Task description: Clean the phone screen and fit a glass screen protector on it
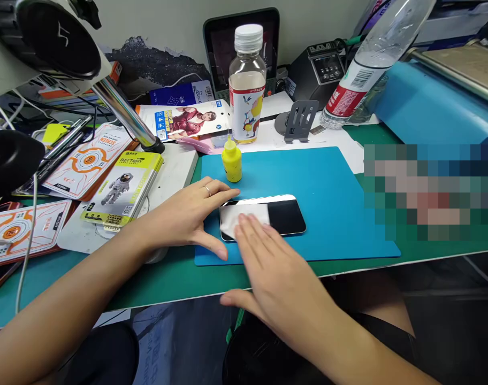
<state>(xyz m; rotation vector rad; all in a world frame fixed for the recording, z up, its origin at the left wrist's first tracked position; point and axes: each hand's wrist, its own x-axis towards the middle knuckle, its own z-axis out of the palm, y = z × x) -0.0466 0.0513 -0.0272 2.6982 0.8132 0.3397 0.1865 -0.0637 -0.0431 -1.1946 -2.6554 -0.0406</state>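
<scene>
Right hand [276, 267]: fingers extended together, laid flat on a white cloth [228, 218]. Left hand [190, 213]: open, thumb and fingers spread around the phone's 9 o'clock end; contact cannot be told. Phone [287, 216]: dark-faced, lying flat under the cloth, which covers its 9 o'clock part. Mat [336, 214]: blue, beneath the phone. From the phone: yellow bottle [232, 163], upright, 11 o'clock; drink bottle [247, 107], white-capped, near 12; stand [300, 122], 1; battery box [121, 187], between 9 and 10.
</scene>
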